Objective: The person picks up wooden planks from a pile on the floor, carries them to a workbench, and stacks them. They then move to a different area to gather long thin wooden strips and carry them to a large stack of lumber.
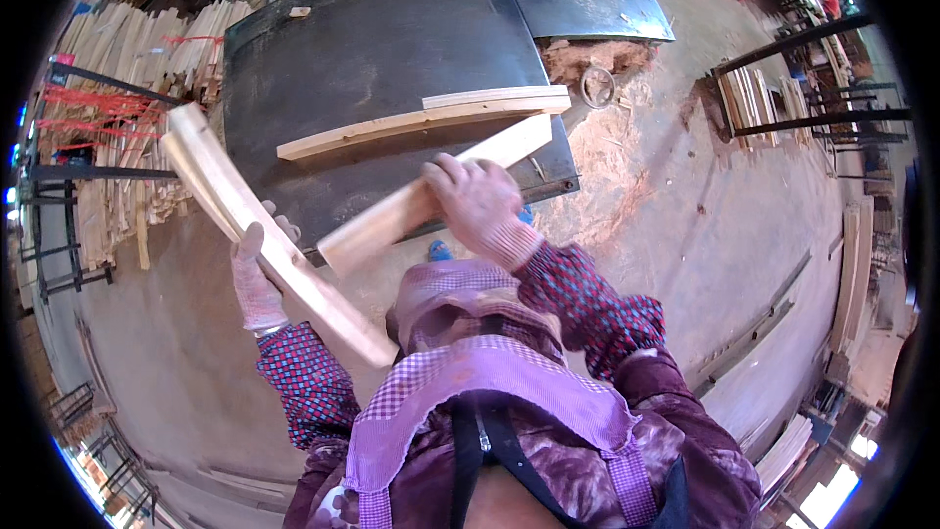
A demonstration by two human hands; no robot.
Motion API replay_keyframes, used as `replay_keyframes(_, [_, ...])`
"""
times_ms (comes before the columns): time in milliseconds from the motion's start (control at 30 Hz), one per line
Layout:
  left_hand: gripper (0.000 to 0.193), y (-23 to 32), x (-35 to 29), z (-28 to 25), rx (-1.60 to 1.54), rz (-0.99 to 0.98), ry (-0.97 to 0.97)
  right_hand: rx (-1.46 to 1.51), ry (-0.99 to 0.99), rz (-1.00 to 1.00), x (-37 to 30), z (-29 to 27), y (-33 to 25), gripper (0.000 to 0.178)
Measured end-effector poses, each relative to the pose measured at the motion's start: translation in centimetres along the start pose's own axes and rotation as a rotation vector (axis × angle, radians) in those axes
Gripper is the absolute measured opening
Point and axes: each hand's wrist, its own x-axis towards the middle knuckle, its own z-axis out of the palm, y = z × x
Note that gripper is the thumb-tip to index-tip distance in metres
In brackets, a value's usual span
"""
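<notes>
A long wooden bar (318,289) is gripped near its middle by the left hand (259,279), likely for balance; over the near edge of the dark surface (392,39), a shorter plank (387,216) is clasped from above by the right hand (478,201)

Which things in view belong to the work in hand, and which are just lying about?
In the work:
long timber in the left hand
shorter board in the right hand
wood strips on the dark table, probably

Seemingly just lying about:
small wood block, table's far side
stacked timber at left
sawdust, right of the table
</notes>
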Motion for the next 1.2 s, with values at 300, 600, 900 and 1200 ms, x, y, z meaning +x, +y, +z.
replay_keyframes(300, [0.090,-0.1,-2.2,2.9,-0.140,-0.217,-0.272,0.364,0.555,0.126,-9.3,-5.7,2.7,0.045])
replay_keyframes(600, [0.087,-1.1,1.1,9.6,-0.338,-0.240,-0.513,0.712,1.056,0.043,-7.2,-3.8,5.5,0.064])
replay_keyframes(900, [0.076,-2.4,2.5,13.2,-0.272,-0.347,-0.524,0.600,0.892,-0.233,-2.0,-3.5,6.2,0.058])
replay_keyframes(1200, [0.078,-4.3,0.0,9.8,-0.377,-0.310,-0.405,0.668,0.342,-0.504,3.1,-2.3,-2.5,0.068])
